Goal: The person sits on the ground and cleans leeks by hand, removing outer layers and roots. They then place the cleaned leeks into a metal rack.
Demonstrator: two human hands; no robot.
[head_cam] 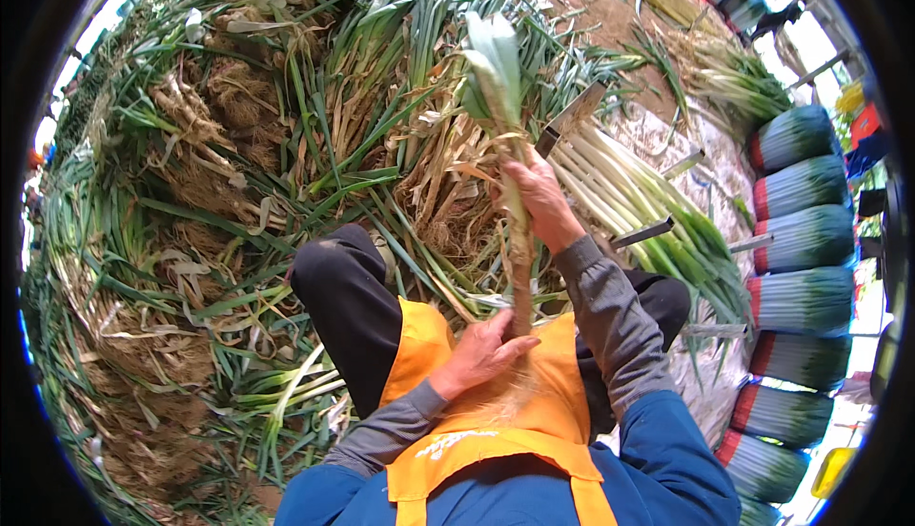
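Wrapped around the middle of a long, untrimmed Welsh onion (521, 261) is my right hand (541, 196). The onion stands lengthwise before me, with broad green leaves at its far end and a soil-brown lower stalk towards my lap. My left hand (480, 356) is at the near, root end, its thumb across the stalk and its fingers beside it. Fine roots hang blurred over my orange apron (493, 412). Right of my right hand lies a row of peeled white-stemmed onions (622, 176) between flat metal uprights (643, 231).
Heaps of unpeeled onions with soil-covered roots (243, 97) spread ahead and left. Loose onion leaves (293, 390) lie by my left knee (336, 269). Along the right stand several bundled onions (804, 301) with red bands. A pale sheet (722, 136) covers ground there.
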